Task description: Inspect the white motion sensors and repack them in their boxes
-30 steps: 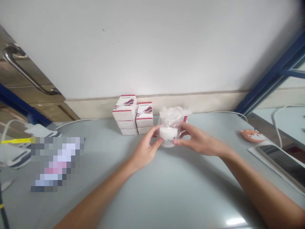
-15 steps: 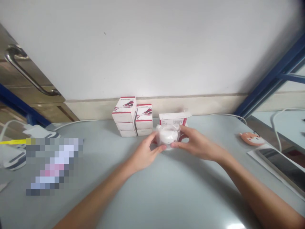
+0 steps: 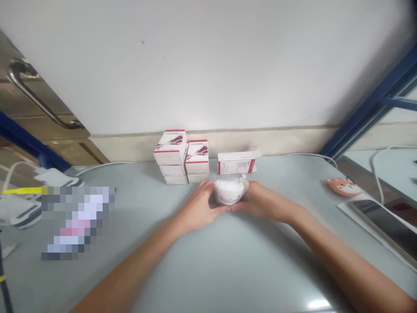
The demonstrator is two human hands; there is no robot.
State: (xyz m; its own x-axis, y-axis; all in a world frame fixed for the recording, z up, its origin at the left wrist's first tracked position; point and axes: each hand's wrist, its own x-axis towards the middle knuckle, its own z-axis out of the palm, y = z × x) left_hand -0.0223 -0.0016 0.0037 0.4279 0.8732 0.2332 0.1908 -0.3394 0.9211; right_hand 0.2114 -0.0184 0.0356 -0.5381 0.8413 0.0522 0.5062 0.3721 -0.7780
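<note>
Your left hand (image 3: 197,209) and right hand (image 3: 262,201) gripping the white device (image 3: 229,193) from both sides, in front of the red-edged carton (image 3: 235,165), its clear plastic bag (image 3: 243,184), standing tall a second ago, now gathered close around it.

1. Grey desk (image 3: 202,278), its surface glossy.
2. Near the back edge: two stacks of white-and-red boxes (image 3: 171,158), one separate box (image 3: 236,163).
3. Near the back left corner: white device (image 3: 58,179).
4. Near the right edge: orange animal-faced case (image 3: 343,187), white sheet (image 3: 344,205).
</note>
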